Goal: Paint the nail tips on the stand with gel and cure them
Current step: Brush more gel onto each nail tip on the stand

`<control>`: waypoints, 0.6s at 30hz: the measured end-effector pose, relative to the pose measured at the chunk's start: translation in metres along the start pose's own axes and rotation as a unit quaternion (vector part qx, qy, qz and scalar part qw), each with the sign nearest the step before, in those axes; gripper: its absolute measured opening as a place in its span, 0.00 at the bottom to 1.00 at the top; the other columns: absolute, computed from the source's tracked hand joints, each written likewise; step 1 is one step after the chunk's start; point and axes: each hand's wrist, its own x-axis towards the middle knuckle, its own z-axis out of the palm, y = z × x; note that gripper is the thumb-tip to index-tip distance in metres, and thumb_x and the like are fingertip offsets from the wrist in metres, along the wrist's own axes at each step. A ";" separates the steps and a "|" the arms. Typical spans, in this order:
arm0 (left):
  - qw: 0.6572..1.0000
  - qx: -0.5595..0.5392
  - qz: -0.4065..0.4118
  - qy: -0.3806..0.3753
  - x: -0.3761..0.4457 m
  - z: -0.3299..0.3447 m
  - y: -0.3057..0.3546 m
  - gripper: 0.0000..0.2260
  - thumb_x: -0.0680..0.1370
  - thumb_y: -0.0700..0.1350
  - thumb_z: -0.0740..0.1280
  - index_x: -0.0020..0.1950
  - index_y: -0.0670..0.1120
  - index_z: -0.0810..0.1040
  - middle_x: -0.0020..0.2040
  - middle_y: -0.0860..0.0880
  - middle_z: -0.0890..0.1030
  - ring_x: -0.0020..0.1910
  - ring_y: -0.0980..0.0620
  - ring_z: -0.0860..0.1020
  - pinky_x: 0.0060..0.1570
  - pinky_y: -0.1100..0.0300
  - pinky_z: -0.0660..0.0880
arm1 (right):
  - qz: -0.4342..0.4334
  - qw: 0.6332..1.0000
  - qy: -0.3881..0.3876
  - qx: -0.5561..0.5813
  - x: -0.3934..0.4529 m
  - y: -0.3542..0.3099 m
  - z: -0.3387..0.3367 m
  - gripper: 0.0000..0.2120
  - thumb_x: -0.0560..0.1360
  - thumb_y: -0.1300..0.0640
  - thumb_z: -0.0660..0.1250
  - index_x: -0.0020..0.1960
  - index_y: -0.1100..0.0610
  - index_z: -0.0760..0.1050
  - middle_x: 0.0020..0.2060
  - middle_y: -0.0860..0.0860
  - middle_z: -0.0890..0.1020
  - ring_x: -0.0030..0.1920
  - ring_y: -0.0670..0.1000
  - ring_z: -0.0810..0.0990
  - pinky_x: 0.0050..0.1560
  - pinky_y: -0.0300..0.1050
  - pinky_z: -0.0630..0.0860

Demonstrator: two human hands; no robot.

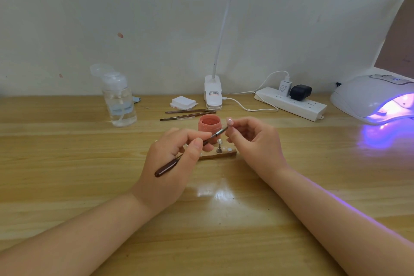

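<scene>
My left hand grips a dark brown brush, its tip pointing up and right toward a nail tip. My right hand pinches that pinkish nail tip on its small holder, raised above the wooden stand. One more nail tip stands on a metal peg on the stand. Behind the hands sits an open pink gel jar. The white curing lamp at the far right glows purple.
A clear pump bottle stands at the back left. Two spare brushes, a stack of white wipes, a clip desk lamp and a power strip with cables lie along the wall. Bare wooden table lies in front.
</scene>
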 end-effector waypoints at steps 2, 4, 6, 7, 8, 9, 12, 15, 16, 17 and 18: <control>1.000 0.011 0.016 -0.002 -0.001 0.000 0.001 0.12 0.78 0.51 0.59 0.53 0.52 0.81 0.45 0.58 0.84 0.50 0.50 0.80 0.49 0.56 0.75 | 0.014 1.000 0.005 -0.004 0.001 0.002 0.000 0.05 0.74 0.61 0.72 0.44 0.51 0.81 0.36 0.49 0.85 0.40 0.52 0.84 0.45 0.52 0.81; 1.000 0.006 0.023 0.007 -0.001 -0.001 0.001 0.11 0.79 0.50 0.58 0.53 0.53 0.80 0.45 0.58 0.83 0.50 0.51 0.80 0.49 0.58 0.74 | 0.031 0.999 0.014 -0.002 0.002 0.003 -0.001 0.02 0.74 0.58 0.72 0.44 0.53 0.81 0.37 0.50 0.85 0.40 0.52 0.84 0.45 0.50 0.81; 1.000 -0.003 0.018 0.023 0.000 -0.001 0.000 0.11 0.79 0.50 0.58 0.54 0.55 0.79 0.45 0.59 0.83 0.50 0.51 0.81 0.48 0.62 0.74 | 0.045 0.999 0.020 0.011 0.004 0.002 -0.003 0.01 0.74 0.59 0.72 0.45 0.55 0.81 0.37 0.52 0.85 0.38 0.51 0.84 0.42 0.45 0.81; 0.999 -0.010 0.013 0.033 0.001 -0.002 -0.001 0.10 0.79 0.50 0.58 0.53 0.56 0.79 0.45 0.59 0.83 0.49 0.52 0.81 0.48 0.62 0.74 | 0.049 0.998 0.019 0.020 0.004 0.001 -0.004 0.01 0.73 0.60 0.72 0.45 0.56 0.81 0.36 0.52 0.85 0.37 0.49 0.84 0.40 0.41 0.80; 0.999 -0.016 0.007 0.044 0.003 -0.003 -0.002 0.10 0.79 0.50 0.58 0.53 0.58 0.78 0.45 0.59 0.83 0.49 0.52 0.81 0.49 0.60 0.75 | 0.051 0.998 0.017 0.030 0.005 0.000 -0.006 0.01 0.73 0.60 0.73 0.44 0.57 0.81 0.35 0.52 0.85 0.36 0.48 0.84 0.38 0.39 0.78; 0.998 -0.020 -0.001 0.052 0.003 -0.004 -0.002 0.10 0.79 0.50 0.58 0.52 0.60 0.78 0.45 0.59 0.83 0.50 0.52 0.81 0.51 0.57 0.76 | 0.054 0.998 0.013 0.036 0.006 -0.002 -0.008 0.01 0.73 0.60 0.73 0.44 0.58 0.81 0.35 0.52 0.85 0.35 0.48 0.84 0.36 0.37 0.77; 0.998 -0.030 -0.018 0.058 0.005 -0.004 -0.003 0.11 0.78 0.52 0.58 0.50 0.65 0.78 0.45 0.58 0.83 0.51 0.50 0.81 0.53 0.53 0.76 | 0.084 0.996 -0.001 0.023 0.011 -0.004 -0.015 0.05 0.73 0.58 0.74 0.45 0.59 0.81 0.33 0.53 0.84 0.30 0.46 0.81 0.30 0.36 0.75; 0.998 -0.018 -0.011 0.053 0.005 -0.003 -0.003 0.11 0.78 0.52 0.58 0.50 0.66 0.78 0.45 0.58 0.83 0.50 0.52 0.81 0.52 0.58 0.75 | 0.121 0.992 -0.020 -0.024 0.015 -0.001 -0.025 0.05 0.71 0.55 0.76 0.42 0.56 0.83 0.29 0.50 0.81 0.26 0.41 0.75 0.28 0.32 0.71; 0.999 -0.014 -0.010 0.051 0.005 -0.003 -0.003 0.11 0.78 0.51 0.58 0.50 0.65 0.78 0.45 0.59 0.83 0.50 0.52 0.80 0.51 0.60 0.75 | 0.131 0.990 -0.031 -0.039 0.016 0.000 -0.028 0.05 0.70 0.53 0.76 0.41 0.54 0.83 0.29 0.49 0.80 0.27 0.40 0.74 0.29 0.31 0.70; 0.999 -0.013 -0.011 0.051 0.005 -0.003 -0.003 0.10 0.78 0.51 0.58 0.50 0.64 0.78 0.45 0.59 0.83 0.50 0.53 0.80 0.51 0.61 0.74 | 0.141 0.988 -0.043 -0.048 0.016 0.001 -0.030 0.05 0.69 0.52 0.77 0.39 0.53 0.84 0.28 0.46 0.79 0.28 0.40 0.73 0.29 0.28 0.68; 0.999 -0.014 -0.013 0.050 0.005 -0.003 -0.003 0.10 0.78 0.51 0.58 0.50 0.64 0.77 0.45 0.59 0.83 0.50 0.53 0.80 0.51 0.61 0.74 | 0.149 0.986 -0.056 -0.054 0.017 0.002 -0.031 0.04 0.68 0.52 0.77 0.38 0.52 0.84 0.28 0.44 0.79 0.28 0.39 0.73 0.30 0.26 0.67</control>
